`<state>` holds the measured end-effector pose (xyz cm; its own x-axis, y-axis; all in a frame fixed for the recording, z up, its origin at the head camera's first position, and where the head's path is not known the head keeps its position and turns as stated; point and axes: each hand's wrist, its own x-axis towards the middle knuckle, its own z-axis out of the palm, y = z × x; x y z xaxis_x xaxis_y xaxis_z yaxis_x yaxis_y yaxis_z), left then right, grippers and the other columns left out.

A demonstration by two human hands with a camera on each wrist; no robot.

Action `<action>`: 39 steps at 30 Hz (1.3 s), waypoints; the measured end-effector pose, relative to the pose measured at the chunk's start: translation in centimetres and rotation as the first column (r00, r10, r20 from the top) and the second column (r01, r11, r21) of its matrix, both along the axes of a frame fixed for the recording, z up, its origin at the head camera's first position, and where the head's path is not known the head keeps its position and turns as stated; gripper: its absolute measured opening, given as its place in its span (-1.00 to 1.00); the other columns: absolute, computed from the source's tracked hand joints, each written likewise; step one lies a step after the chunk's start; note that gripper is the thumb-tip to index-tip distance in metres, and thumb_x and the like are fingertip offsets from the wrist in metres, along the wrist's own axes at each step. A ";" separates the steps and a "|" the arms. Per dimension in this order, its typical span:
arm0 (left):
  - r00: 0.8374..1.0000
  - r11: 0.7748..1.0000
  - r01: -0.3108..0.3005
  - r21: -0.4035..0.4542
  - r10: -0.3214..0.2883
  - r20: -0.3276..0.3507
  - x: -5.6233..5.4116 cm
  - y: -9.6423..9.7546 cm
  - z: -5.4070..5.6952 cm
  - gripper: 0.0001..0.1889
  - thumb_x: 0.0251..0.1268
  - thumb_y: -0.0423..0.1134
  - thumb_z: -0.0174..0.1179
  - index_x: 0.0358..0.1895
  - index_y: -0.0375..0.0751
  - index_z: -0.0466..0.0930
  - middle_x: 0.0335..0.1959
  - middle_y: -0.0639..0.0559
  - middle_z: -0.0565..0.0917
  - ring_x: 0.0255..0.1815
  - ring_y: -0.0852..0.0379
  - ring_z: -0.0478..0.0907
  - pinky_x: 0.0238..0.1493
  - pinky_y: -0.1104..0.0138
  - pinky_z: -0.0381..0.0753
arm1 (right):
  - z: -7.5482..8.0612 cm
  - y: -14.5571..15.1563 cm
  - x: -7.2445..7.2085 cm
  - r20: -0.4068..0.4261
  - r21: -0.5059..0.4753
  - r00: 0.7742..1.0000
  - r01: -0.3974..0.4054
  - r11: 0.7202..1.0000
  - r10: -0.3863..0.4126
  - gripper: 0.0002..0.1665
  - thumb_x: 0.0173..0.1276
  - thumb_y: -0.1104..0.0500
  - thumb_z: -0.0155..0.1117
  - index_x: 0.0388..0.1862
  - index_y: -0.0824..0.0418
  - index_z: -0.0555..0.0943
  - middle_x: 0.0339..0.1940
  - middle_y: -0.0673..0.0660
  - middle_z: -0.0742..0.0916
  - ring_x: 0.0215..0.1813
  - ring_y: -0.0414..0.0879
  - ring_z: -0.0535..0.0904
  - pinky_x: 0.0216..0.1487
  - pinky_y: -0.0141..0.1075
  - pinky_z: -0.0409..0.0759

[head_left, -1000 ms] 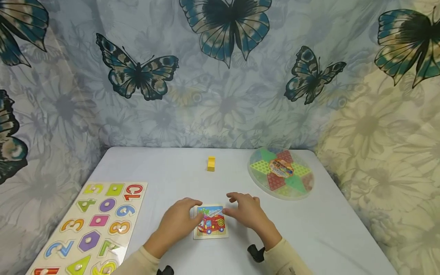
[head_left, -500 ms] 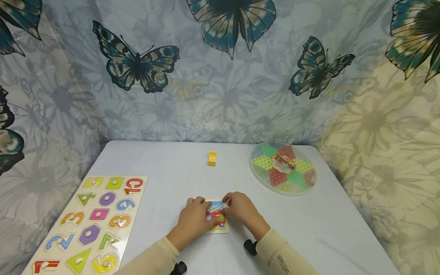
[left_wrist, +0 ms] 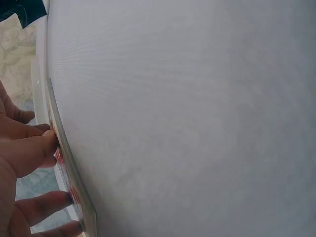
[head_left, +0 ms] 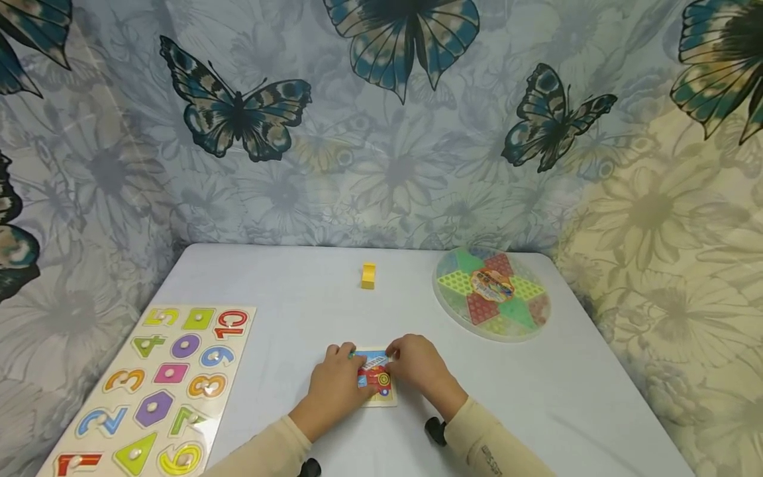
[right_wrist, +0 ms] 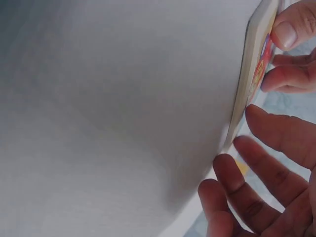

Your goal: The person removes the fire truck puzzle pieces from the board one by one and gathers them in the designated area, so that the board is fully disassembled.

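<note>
A small square picture puzzle [head_left: 379,379] with a red fire engine lies flat on the white table, in front of the person. My left hand [head_left: 335,380] grips its left side, with the thumb low on the picture and the index finger farther up; the palm hides that part. At the upper right corner, my right hand [head_left: 422,366] holds the puzzle between thumb and index finger. The right wrist view shows the right thumb [right_wrist: 261,118] against the puzzle's edge [right_wrist: 245,74], the other fingers bent and spread. In the left wrist view, fingertips touch the puzzle's face [left_wrist: 74,190].
A large board with knobbed numbers and shapes [head_left: 153,401] covers the table's left side. A small yellow block [head_left: 368,276] stands toward the back. At back right lies a round clear case [head_left: 491,295] with coloured triangles. Butterfly-printed cloth [head_left: 393,179] hangs behind the table [head_left: 286,278].
Both hands, at first over the puzzle's sides with fingers apart, came in and took hold of it. The left hand moved right. Over the last half second the hands barely moved.
</note>
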<state>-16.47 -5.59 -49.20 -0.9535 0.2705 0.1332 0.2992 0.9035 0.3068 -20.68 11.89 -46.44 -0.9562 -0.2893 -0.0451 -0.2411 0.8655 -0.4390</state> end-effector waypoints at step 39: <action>0.996 0.996 -0.084 0.013 0.084 -0.025 -0.2 1.1 0.2 -0.56 0.02 0.16 0.39 -0.24 -0.15 0.71 -0.18 -0.02 0.48 -0.23 -0.03 0.34 -0.54 0.16 0.39 | -0.4 -0.1 -1.8 0.109 -0.031 0.993 -0.048 0.998 0.051 -0.74 0.02 0.19 0.56 -0.40 0.19 0.62 -0.50 0.00 0.54 -0.40 -0.11 0.43 -0.32 -0.25 0.45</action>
